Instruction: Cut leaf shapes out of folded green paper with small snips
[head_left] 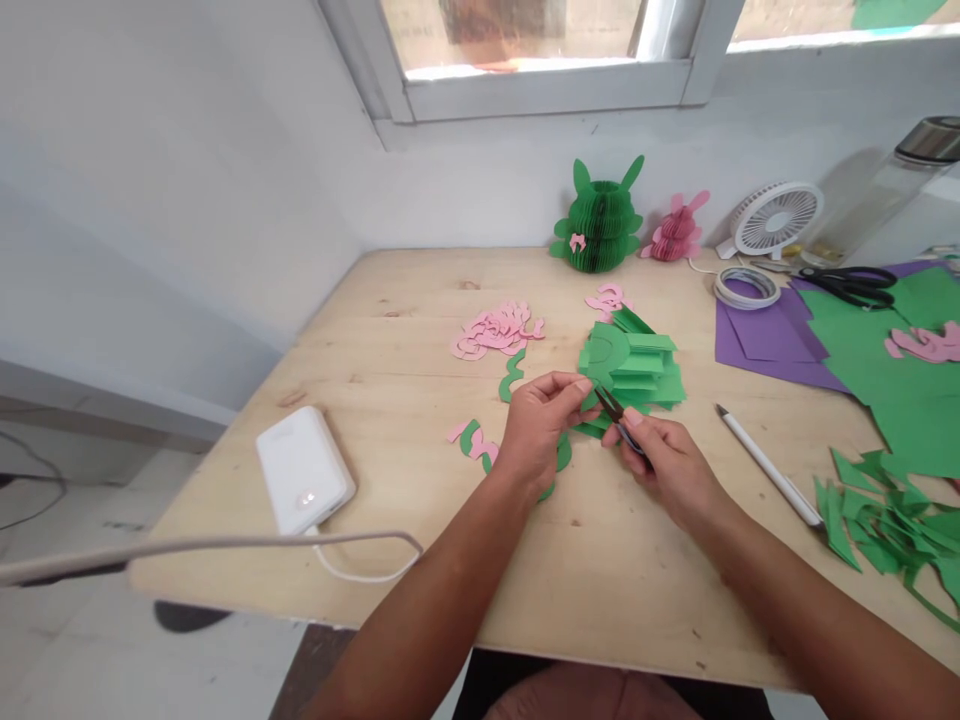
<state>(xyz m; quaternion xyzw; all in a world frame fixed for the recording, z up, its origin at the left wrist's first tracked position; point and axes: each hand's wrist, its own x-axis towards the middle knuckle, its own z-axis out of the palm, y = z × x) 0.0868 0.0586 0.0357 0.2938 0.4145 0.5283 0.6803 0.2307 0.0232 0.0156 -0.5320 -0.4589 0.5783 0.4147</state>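
Observation:
My left hand (547, 415) pinches a small piece of green paper between thumb and fingers; most of that piece is hidden. My right hand (671, 465) is closed round the dark handles of a small pair of scissors (610, 404). The scissor blades stand slightly apart, their tips close to my left fingertips. Just beyond both hands lies a pile of folded green paper pieces (649, 365), with a curved outline drawn on the top one. Wavy green cut-outs (511, 376) and pink-and-green strips (480, 447) lie left of my left hand.
Pink cut-outs (499, 330) are heaped further back. A green paper figure (600, 228) and a pink one (677, 232) stand by the wall. Rightward are a white pen (772, 470), green scraps (885, 510), tape (747, 288) and black scissors (847, 285). A cabled power bank (300, 465) lies left.

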